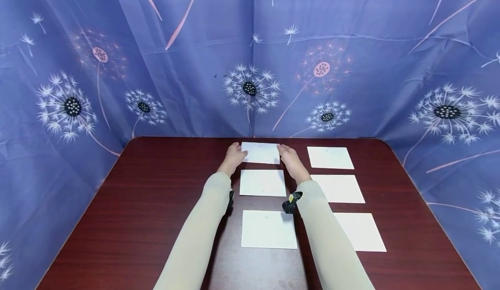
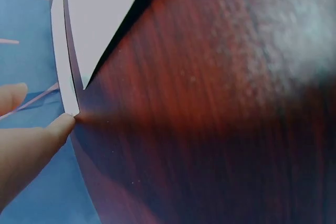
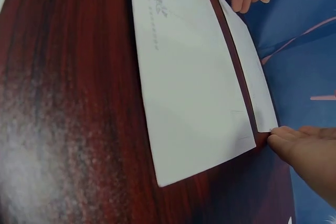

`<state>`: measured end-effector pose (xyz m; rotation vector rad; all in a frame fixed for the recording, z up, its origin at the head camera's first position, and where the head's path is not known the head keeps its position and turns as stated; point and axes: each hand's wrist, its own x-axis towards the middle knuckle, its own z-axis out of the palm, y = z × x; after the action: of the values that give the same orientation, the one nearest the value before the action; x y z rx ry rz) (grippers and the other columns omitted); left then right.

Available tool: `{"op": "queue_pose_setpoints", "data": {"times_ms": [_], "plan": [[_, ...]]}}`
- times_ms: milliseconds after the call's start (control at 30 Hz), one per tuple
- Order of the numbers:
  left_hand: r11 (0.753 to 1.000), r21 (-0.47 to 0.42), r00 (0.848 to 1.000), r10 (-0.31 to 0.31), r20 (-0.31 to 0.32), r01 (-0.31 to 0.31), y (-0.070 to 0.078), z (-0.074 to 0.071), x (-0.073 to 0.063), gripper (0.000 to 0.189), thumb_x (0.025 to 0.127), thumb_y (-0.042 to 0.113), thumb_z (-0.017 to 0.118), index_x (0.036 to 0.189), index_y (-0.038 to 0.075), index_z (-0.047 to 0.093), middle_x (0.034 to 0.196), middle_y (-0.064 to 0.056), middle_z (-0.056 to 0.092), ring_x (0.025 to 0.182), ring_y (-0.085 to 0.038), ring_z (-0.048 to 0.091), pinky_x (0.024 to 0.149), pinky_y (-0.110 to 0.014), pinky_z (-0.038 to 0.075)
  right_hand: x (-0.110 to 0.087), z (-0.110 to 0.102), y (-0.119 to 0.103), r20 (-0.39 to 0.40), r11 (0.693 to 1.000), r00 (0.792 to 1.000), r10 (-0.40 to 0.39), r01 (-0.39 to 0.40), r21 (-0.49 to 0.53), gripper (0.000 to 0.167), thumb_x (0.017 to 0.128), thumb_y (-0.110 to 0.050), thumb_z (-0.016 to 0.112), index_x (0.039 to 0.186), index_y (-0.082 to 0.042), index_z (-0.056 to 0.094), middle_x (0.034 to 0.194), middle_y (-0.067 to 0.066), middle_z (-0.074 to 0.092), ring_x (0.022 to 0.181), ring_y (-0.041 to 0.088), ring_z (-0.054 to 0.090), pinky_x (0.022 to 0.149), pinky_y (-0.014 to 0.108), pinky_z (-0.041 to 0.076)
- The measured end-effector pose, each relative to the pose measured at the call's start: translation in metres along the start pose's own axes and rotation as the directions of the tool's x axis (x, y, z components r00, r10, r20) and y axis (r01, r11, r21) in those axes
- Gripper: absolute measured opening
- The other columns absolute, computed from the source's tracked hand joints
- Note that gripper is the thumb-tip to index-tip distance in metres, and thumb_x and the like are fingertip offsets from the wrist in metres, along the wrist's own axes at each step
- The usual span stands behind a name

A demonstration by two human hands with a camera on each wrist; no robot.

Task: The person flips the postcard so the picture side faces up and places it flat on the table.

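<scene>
Both hands at the ends of a white card point(image 1: 260, 153), upper middle of the head view.
The left hand point(image 1: 233, 154) touches its left end, the right hand point(image 1: 290, 157) its right; the fingers are fairly straight, not clenched. Two more cards point(image 1: 262, 182) lie below in the middle, three cards point(image 1: 330, 157) at right, on a red-brown table point(image 1: 156, 203).

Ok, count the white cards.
6, in two columns: far-left card, middle-left card, near-left card, far-right card, middle-right card, near-right card. Any stacked underneath would be hidden.
</scene>
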<state>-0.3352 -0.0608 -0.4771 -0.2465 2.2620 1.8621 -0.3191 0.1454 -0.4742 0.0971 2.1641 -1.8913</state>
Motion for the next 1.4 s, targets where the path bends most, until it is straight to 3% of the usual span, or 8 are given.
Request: {"op": "queue_pose_setpoints", "data": {"times_ms": [67, 300, 400, 467, 700, 867, 1200, 1400], "plan": [[0.999, -0.032, 0.999, -0.011, -0.032, 0.010, -0.001, -0.001, 0.002, 0.062, 0.095, 0.002, 0.054, 0.149, -0.003, 0.023, 0.149, -0.020, 0.035, 0.138, -0.029, 0.033, 0.109, -0.033, 0.035, 0.002, 0.001, 0.000, -0.007, 0.998, 1.000, -0.001, 0.002, 0.065, 0.060, 0.105, -0.028, 0.035, 0.150, 0.006, 0.014, 0.157, 0.021, 0.018, 0.143, 0.034, 0.020, 0.117, 0.039, 0.020], [0.995, -0.088, 0.993, 0.045, -0.110, -0.055, -0.062, 0.000, 0.073, 0.065, 0.087, 0.006, 0.066, 0.143, -0.004, 0.034, 0.136, -0.018, 0.048, 0.122, -0.023, 0.051, 0.095, -0.027, 0.047, 0.002, 0.004, 0.002, -0.081, 0.970, 0.996, 0.044, -0.024, 0.240, 0.054, 0.103, -0.011, 0.037, 0.149, 0.008, 0.018, 0.155, 0.022, 0.021, 0.143, 0.031, 0.022, 0.116, 0.036, 0.023], [0.996, -0.079, 0.993, 0.028, -0.118, -0.037, -0.067, 0.000, 0.081, 0.064, 0.087, 0.005, 0.065, 0.142, -0.004, 0.034, 0.136, -0.019, 0.048, 0.122, -0.024, 0.051, 0.096, -0.028, 0.046, 0.002, 0.004, 0.004, -0.112, 0.964, 0.992, 0.063, -0.031, 0.262, 0.052, 0.101, -0.006, 0.039, 0.148, 0.009, 0.020, 0.154, 0.023, 0.024, 0.142, 0.030, 0.025, 0.115, 0.035, 0.026], [0.998, -0.063, 0.993, -0.005, -0.120, -0.003, -0.061, 0.000, 0.076, 0.061, 0.089, 0.003, 0.061, 0.143, -0.005, 0.034, 0.137, -0.020, 0.047, 0.124, -0.026, 0.049, 0.099, -0.031, 0.044, 0.002, 0.005, 0.006, -0.134, 0.960, 0.989, 0.066, -0.027, 0.277, 0.051, 0.100, -0.003, 0.040, 0.147, 0.010, 0.024, 0.152, 0.025, 0.028, 0.140, 0.030, 0.028, 0.114, 0.034, 0.028], [0.989, -0.135, 0.994, -0.067, -0.081, 0.056, -0.003, -0.004, 0.007, 0.055, 0.093, -0.003, 0.050, 0.145, -0.006, 0.031, 0.142, -0.025, 0.042, 0.133, -0.032, 0.039, 0.110, -0.038, 0.033, 0.006, 0.010, 0.010, -0.232, 0.956, 0.971, 0.062, 0.009, 0.292, 0.048, 0.095, 0.008, 0.043, 0.142, 0.009, 0.037, 0.144, 0.024, 0.042, 0.131, 0.026, 0.041, 0.104, 0.026, 0.038], [0.987, -0.154, 0.995, -0.056, -0.080, 0.043, -0.004, -0.006, 0.006, 0.054, 0.093, -0.001, 0.051, 0.144, -0.004, 0.034, 0.142, -0.024, 0.040, 0.133, -0.033, 0.039, 0.110, -0.039, 0.034, 0.007, 0.011, 0.010, -0.271, 0.961, 0.959, 0.084, -0.006, 0.276, 0.050, 0.092, 0.009, 0.046, 0.141, -0.002, 0.046, 0.142, 0.015, 0.049, 0.122, 0.022, 0.047, 0.081, 0.022, 0.040], [0.981, -0.195, 0.986, -0.046, -0.158, 0.015, -0.002, -0.006, 0.003, 0.046, 0.091, -0.004, 0.051, 0.137, -0.004, 0.047, 0.130, -0.023, 0.053, 0.125, -0.032, 0.048, 0.102, -0.036, 0.042, 0.007, 0.010, 0.009, -0.386, 0.957, 0.921, 0.043, 0.073, 0.279, 0.042, 0.088, 0.010, 0.055, 0.128, -0.001, 0.061, 0.129, 0.018, 0.059, 0.118, 0.022, 0.054, 0.093, 0.028, 0.047], [0.989, -0.149, 0.983, -0.003, -0.185, -0.024, 0.001, -0.006, 0.003, 0.044, 0.087, -0.006, 0.053, 0.131, -0.008, 0.052, 0.127, -0.024, 0.055, 0.114, -0.028, 0.053, 0.093, -0.034, 0.046, 0.008, 0.008, 0.008, -0.426, 0.959, 0.904, 0.029, 0.095, 0.267, 0.035, 0.087, 0.009, 0.060, 0.121, 0.001, 0.065, 0.121, 0.020, 0.063, 0.098, 0.015, 0.063, 0.081, 0.021, 0.051]]}}
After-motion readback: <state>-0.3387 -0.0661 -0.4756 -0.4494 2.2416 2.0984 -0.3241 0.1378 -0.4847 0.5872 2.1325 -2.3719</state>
